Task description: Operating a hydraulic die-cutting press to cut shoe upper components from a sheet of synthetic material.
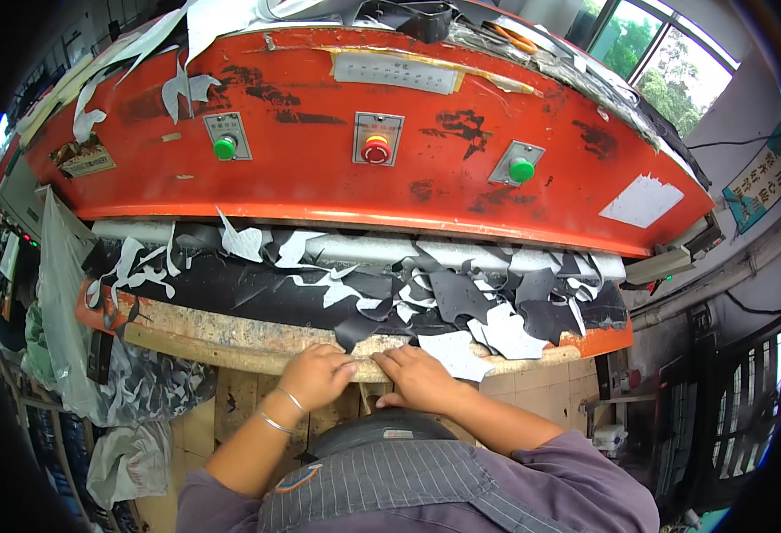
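Note:
My left hand (318,373) is closed over the pale wooden front edge (222,353) of the machine's table, with two metal bangles on the wrist. Just to its right, my right hand (419,380) grips the same edge, fingers on top and thumb below. Neither hand shows a loose piece in it. A black scrap (352,332) lies just beyond the left fingers. White sheet offcuts (454,354) overhang the edge beside the right hand. Farther in, black offcuts (458,296) and curled white scraps (326,282) cover the dark bed (239,289).
Above the bed stands a red press head (302,169) with a red stop button (376,150) between a left green button (224,148) and a right green button (521,170). A clear plastic bag (63,302) hangs at left; a bag of scraps (155,377) sits below it.

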{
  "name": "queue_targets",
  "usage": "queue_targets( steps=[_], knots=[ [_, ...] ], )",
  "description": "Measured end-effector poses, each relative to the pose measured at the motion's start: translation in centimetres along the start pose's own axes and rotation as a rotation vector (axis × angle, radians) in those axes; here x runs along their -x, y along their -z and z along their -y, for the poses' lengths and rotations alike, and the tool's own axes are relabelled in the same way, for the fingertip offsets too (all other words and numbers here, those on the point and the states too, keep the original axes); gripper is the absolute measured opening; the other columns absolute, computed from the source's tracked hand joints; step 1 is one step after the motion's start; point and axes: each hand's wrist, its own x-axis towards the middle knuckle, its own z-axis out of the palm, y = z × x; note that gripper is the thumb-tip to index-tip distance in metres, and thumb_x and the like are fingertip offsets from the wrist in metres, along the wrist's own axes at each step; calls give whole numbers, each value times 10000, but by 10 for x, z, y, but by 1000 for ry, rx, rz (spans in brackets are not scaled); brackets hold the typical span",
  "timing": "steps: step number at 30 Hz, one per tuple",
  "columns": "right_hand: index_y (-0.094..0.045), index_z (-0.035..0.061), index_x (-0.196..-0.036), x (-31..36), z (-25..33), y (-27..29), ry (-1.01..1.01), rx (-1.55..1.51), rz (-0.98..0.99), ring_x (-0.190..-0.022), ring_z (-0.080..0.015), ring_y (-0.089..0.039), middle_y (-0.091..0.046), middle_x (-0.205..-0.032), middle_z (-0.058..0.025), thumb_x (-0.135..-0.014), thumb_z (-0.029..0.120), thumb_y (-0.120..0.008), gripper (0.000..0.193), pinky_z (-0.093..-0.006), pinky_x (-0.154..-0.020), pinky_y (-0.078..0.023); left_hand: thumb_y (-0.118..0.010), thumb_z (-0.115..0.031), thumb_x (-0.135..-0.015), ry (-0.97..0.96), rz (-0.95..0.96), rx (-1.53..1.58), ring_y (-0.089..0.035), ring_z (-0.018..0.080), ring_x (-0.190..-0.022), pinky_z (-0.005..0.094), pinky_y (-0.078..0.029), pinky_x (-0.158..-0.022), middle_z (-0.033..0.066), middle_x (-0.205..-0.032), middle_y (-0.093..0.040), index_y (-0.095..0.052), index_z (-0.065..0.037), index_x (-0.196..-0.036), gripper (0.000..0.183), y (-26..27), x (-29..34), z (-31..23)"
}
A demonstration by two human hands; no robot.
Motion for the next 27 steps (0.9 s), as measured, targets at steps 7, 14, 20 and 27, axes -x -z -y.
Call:
queue_targets(
  steps=[7,14,20,27],
  knots=[
    [-602,61,-911,3,-3,-25,-167,137,-19,-912,-275,-598,-611,-916,-96,-626,218,-789,375,-372,-738,-515,-643,-198,-764,-59,-235,-163,-575,312,-781,419,-473,-714,103,-768,-585,-649,-71,-748,128,-32,5,-1],
    [-638,55,-1052,-15,-33,1,-50,-5,358,-899,-334,-649,-675,-939,-144,-721,301,-715,420,-428,-751,-525,-660,-251,-760,24,-6,-89,-613,316,-771,405,-497,-713,116,-786,-647,-712,-69,-774,190,-26,-10,23],
    [-459,175,-1359,-126,-158,50,-311,224,-102,-1263,-423,-379,-354,-1420,-258,-667,476,-791,825,-476,-1010,-398,-686,-114,-822,203,47,405,-602,102,-740,253,-497,-664,78,-957,-645,-642,-24,-1094,290,-28,-104,62],
    [-584,105,-1215,-178,-233,50,-227,61,11,-1195,-395,-433,-445,-1245,-219,-604,312,-831,691,-417,-1016,-381,-712,2,-763,190,-216,809,-625,125,-824,249,-514,-710,119,-1209,-550,-205,-21,-1474,873,-53,-241,113]
  ],
)
